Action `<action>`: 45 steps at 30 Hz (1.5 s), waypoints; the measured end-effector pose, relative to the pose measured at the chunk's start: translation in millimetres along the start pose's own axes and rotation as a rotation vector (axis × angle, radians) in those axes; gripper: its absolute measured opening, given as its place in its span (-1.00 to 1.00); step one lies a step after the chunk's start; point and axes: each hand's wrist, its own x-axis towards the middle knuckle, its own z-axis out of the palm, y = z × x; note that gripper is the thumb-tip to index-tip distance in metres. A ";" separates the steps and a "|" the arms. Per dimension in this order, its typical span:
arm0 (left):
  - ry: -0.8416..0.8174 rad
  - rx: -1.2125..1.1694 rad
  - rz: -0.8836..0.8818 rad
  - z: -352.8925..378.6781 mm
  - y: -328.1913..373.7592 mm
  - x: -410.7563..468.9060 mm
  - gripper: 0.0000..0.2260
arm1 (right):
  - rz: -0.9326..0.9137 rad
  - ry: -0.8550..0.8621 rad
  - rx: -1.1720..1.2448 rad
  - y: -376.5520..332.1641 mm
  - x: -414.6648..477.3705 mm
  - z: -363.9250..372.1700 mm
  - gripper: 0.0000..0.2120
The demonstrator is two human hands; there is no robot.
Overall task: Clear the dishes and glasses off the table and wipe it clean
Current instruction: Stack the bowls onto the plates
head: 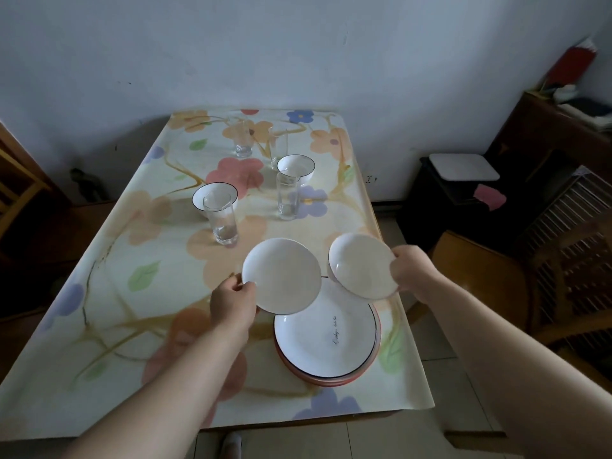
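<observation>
My left hand [233,301] grips the rim of a small white dish [281,274], held above the table. My right hand [412,271] holds a white bowl [362,265] by its right rim, tilted toward me. Both hover over the far edge of a stack of plates [326,342], the top one white with a dark rim and small script. Farther back on the floral tablecloth [139,293] stand two dark-rimmed white bowls [215,193] [295,165] and several clear glasses, such as a near tall glass [221,218] and another glass [288,195].
A wooden chair [477,279] stands close to the table's right side. Dark furniture with a white board [463,167] fills the right corner. Another wooden chair [16,183] is at the left. The table's far edge meets the wall.
</observation>
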 end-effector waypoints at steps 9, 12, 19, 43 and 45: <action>-0.179 -0.011 -0.151 44.0 -43.3 -18.6 -0.72 | -0.054 0.008 0.106 -36.0 -6.7 -10.9 -0.63; -0.202 -0.001 -0.192 48.7 -53.2 -21.8 -0.71 | -0.035 -0.030 0.100 -32.3 -10.2 1.1 -0.62; -0.186 -0.092 -0.246 52.8 -59.9 -21.0 -0.81 | 0.010 -0.107 0.044 -20.5 -11.6 22.6 -0.61; -0.362 1.174 0.438 35.0 -33.8 4.1 -0.68 | -0.078 -0.162 -0.312 -5.6 -23.8 53.7 -0.66; -0.373 1.209 0.394 36.3 -34.3 5.7 -0.66 | -0.087 -0.102 -0.329 -0.8 -26.3 57.0 -0.68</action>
